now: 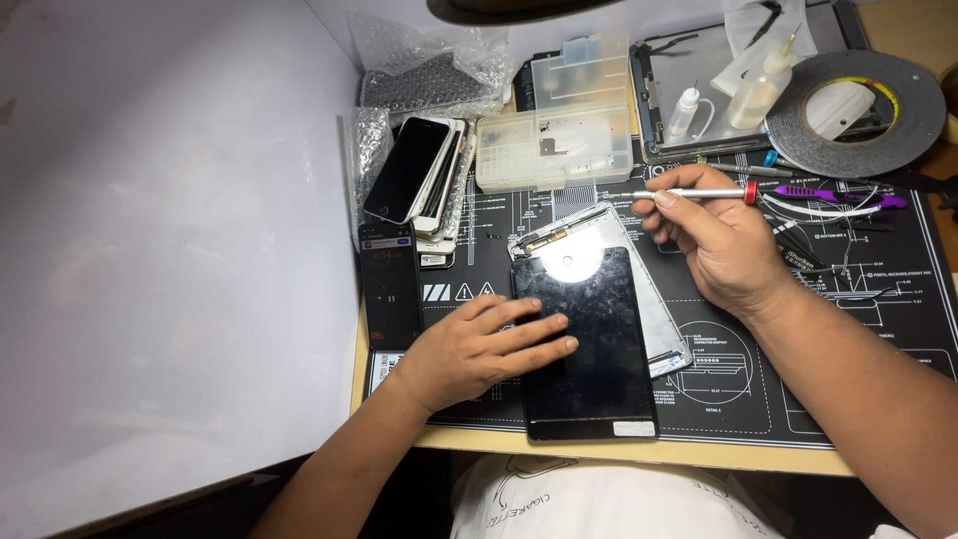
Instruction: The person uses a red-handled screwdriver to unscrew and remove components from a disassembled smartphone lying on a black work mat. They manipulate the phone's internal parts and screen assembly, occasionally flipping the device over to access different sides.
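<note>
- Head view: left hand (477, 349) lies flat, fingers spread, on the black tablet screen (589, 339).
- Right hand (723, 245), beyond the screen's upper right corner, pinches a silver screwdriver (699, 194).
- Screen overlaps the tablet's silver housing (649, 289).

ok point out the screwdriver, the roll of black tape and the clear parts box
screwdriver (699, 194), head view, middle of its silver shaft, held in the right hand (720, 245)
roll of black tape (903, 120), head view, right side of the black ring
clear parts box (554, 150), head view, centre of the lower tray
</note>
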